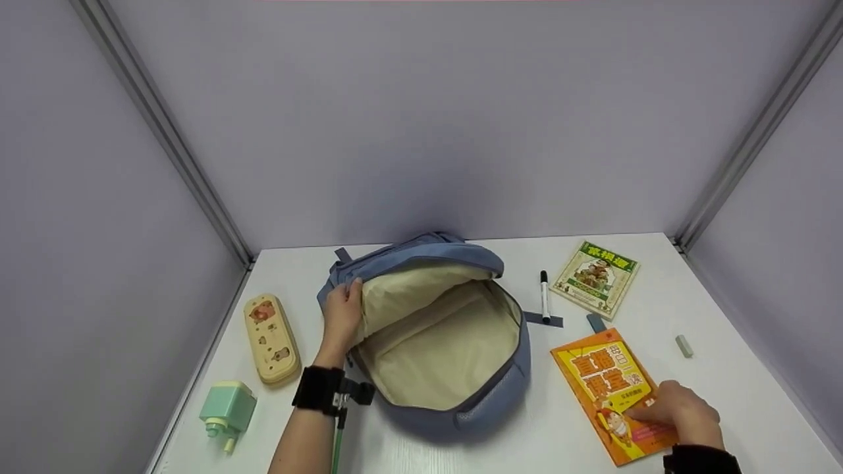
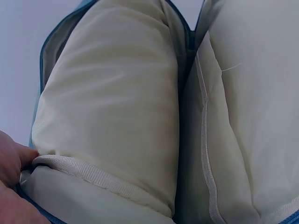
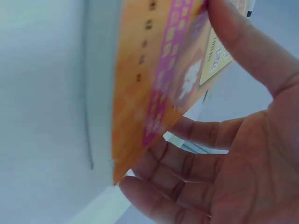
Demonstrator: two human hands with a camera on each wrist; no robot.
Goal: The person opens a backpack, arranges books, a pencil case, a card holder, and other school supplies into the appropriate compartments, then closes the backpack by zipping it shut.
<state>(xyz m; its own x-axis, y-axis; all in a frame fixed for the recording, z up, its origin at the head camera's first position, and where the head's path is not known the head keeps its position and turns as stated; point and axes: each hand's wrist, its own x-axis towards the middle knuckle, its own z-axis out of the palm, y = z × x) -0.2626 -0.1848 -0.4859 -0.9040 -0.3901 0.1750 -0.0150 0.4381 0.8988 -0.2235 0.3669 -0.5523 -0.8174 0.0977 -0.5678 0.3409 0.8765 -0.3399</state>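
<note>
A blue backpack (image 1: 498, 401) lies unzipped with its cream lining (image 1: 441, 368) showing. My left hand (image 1: 343, 313) grips the edge of its raised flap; the left wrist view shows fingertips (image 2: 14, 163) at the lining's rim. To the right, my right hand (image 1: 681, 411) holds an orange book (image 1: 596, 395) by its right edge. In the right wrist view the thumb (image 3: 243, 42) lies on the cover of the book (image 3: 135, 102) and the other fingers (image 3: 163, 163) curl at its edge and underside.
Left of the backpack are a yellow pencil case (image 1: 271, 339) and a green pencil sharpener (image 1: 228, 408). On the right lie a black-capped marker (image 1: 544, 299), a green-and-cream book (image 1: 596, 280), a blue-grey strip (image 1: 596, 322) and a small eraser-like block (image 1: 684, 346). Grey-white panels enclose the white table (image 1: 369, 454).
</note>
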